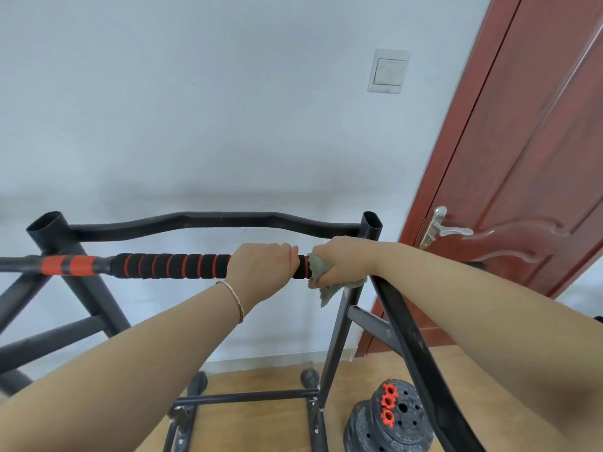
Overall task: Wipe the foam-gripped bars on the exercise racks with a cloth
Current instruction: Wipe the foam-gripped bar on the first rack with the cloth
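Observation:
A black bar with a red-ringed foam grip (169,265) runs across the black exercise rack (208,221) at mid-height. My left hand (261,265) is closed around the foam grip near its right end. Just to the right, my right hand (342,261) clutches a grey-green cloth (321,272) pressed around the grip's end; a corner of the cloth hangs below the bar. The bar's right end is hidden behind my right hand and the cloth.
Black weight plates (388,422) with red star nuts (388,402) lie on the wooden floor at lower right. A red-brown door (528,158) with a metal handle (447,228) stands open to the right. A white wall with a light switch (388,71) is behind the rack.

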Tool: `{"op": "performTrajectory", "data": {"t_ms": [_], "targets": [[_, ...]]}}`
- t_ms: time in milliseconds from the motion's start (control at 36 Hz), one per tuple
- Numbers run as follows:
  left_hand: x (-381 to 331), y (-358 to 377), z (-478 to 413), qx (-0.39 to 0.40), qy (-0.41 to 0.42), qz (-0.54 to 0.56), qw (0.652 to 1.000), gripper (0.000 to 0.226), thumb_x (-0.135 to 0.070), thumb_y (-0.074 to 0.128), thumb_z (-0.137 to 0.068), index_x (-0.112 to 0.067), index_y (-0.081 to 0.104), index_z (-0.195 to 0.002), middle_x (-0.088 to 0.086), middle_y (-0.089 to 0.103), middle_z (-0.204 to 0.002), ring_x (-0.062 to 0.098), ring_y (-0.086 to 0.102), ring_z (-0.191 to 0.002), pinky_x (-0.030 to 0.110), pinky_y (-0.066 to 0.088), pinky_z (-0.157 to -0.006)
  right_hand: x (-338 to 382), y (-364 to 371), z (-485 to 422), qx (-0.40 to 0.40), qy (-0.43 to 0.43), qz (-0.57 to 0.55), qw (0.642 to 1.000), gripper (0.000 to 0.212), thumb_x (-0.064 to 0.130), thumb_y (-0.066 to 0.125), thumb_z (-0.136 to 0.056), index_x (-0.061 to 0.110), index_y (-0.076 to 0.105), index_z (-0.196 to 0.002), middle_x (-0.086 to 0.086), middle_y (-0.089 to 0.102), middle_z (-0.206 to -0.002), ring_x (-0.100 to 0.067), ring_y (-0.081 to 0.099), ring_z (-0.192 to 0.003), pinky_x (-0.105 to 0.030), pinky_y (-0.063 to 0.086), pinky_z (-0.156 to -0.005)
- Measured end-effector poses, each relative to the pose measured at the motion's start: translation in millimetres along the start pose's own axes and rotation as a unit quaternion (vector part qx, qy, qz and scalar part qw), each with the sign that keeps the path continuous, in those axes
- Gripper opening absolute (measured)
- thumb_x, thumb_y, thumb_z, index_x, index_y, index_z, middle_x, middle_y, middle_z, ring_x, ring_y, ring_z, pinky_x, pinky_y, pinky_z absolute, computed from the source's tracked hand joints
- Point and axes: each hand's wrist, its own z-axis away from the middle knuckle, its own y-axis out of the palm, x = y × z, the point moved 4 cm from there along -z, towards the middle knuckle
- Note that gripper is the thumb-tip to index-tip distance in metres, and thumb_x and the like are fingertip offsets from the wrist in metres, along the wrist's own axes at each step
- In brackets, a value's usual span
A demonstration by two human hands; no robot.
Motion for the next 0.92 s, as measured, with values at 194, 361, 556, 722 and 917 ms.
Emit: {"op": "performTrajectory", "data": {"t_ms": [194,361,556,722,917], "targets": [[-3,4,9,-0.009,-0.009,-0.018,1.000,0.018,-0.018,0.053,-0.093,-0.015,0.045,-0.108,0.000,0.048,-0.084,0.021,0.049,-0.064,0.032,0.039,-0.051,1,-6,-5,0.141,0.044,-0.170,0.974,0.042,0.060,0.074,-0.075,0.022,0.071,-0.091,0.000,0.076,-0.084,-0.021,0.075,-0.074,-0.040,0.063,-0.076],[34,6,-8,0.175,-0.002,0.150,0.973,0.038,-0.043,0.033,-0.100,-0.016,0.050,-0.121,0.003,0.064,-0.092,0.025,0.057,-0.074,0.035,0.050,-0.066,6,7,11,-0.053,-0.005,0.012,0.999,0.054,0.081,0.053,-0.074,0.029,0.054,-0.089,0.008,0.066,-0.074,-0.012,0.065,-0.068,-0.035,0.056,-0.069],[34,10,-2,0.246,-0.089,0.334,0.906,0.064,-0.059,0.016,-0.100,-0.011,0.054,-0.081,0.008,0.067,-0.066,0.020,0.054,-0.047,0.030,0.051,-0.065,11,13,15,-0.162,-0.068,0.118,0.977,0.055,0.077,0.049,-0.084,0.023,0.048,-0.097,0.008,0.059,-0.080,-0.013,0.057,-0.068,-0.034,0.051,-0.065],[25,13,5,0.084,0.055,0.022,0.995,0.047,-0.017,0.049,-0.095,-0.015,0.027,-0.137,0.001,0.039,-0.075,0.025,0.049,-0.069,0.034,0.043,-0.055,16,3,13,0.026,-0.019,-0.077,0.997,0.043,0.068,0.060,-0.082,0.025,0.062,-0.086,0.005,0.073,-0.072,-0.021,0.070,-0.067,-0.039,0.060,-0.069],[15,9,31,-0.009,0.016,0.004,1.000,0.036,-0.025,0.069,-0.084,-0.015,0.054,-0.115,-0.003,0.017,-0.060,0.021,0.038,-0.046,0.027,0.043,-0.043,13,-3,2,0.103,0.038,-0.083,0.990,0.053,0.074,0.053,-0.081,0.024,0.068,-0.087,0.007,0.073,-0.084,-0.010,0.069,-0.080,-0.031,0.055,-0.082]]}}
